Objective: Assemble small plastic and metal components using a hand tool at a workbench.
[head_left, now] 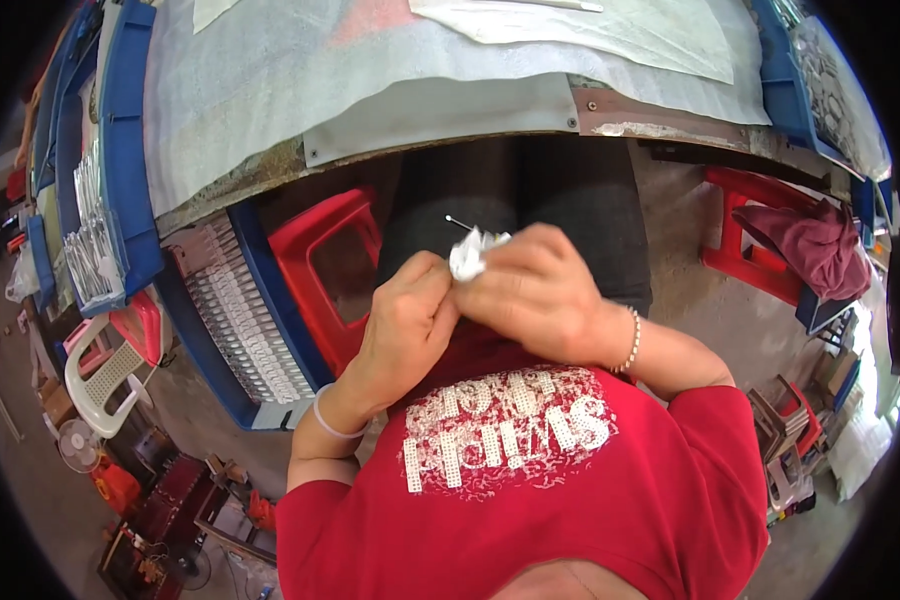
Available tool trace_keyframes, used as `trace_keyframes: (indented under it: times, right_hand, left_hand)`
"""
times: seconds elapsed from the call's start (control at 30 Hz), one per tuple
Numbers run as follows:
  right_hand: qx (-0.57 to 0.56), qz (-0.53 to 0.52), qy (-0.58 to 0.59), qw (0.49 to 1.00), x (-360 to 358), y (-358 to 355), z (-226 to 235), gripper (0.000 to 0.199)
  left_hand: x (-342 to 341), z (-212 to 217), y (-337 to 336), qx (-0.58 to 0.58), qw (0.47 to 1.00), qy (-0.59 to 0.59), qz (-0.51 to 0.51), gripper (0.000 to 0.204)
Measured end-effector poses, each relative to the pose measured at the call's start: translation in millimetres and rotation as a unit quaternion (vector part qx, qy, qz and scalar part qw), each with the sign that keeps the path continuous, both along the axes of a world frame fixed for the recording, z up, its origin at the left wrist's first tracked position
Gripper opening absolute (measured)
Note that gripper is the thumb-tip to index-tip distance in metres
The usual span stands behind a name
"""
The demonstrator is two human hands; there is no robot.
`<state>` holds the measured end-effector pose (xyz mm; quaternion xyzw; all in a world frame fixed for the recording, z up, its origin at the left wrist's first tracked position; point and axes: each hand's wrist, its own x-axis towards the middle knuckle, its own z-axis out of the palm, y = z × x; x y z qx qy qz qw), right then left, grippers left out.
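A small crumpled white wad, cloth or thin paper, is sitting between the two hands, above the lap and just below the edge of the counter. A thin pin-like wire with a tiny round head is sticking out of the wad toward the counter. The left hand is curling closed, its fingers pinching the wad's lower left side. The right hand is wrapping over the wad from the right, its fingers gripping the upper part.

Judging from this, the work on the wad is somewhere in the middle: it is being held and worked close to the body, not set down anywhere. Left of the wad, a blue crate is holding rows of small pale pieces, and further left another blue tray is showing similar rows. Whether those are finished or waiting cannot be told.

Much is hidden. The right hand is covering most of the wad, so its shape and anything wrapped inside are not showing. The fingertips of both hands are tucked out of sight. The wire's lower end is disappearing into the wad. The pieces in the crate are too small to identify, and the fisheye rim is bending and blurring the sheets lying on the counter.
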<state>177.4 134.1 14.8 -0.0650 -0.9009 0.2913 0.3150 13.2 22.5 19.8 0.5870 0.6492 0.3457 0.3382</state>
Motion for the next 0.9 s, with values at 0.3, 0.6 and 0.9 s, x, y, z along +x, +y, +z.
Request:
trace_keyframes:
  times: [0.3, 0.6, 0.9]
  right_hand:
    - [-0.081, -0.086, -0.057, 0.991, -8, 13, -18, 0.027]
    - [-0.052, -0.173, -0.015, 0.983, -9, 25, -29, 0.025]
    - [-0.085, -0.116, 0.011, 0.989, -11, 24, -16, 0.017]
  left_hand:
    - [0, -9, -2, 0.103, 0.966, 0.236, 0.001, 0.031]
    - [-9, -13, -2, -0.123, 0.976, -0.173, 0.040, 0.011]
    - [-7, -1, -12, -0.208, 0.923, -0.322, 0.020, 0.024]
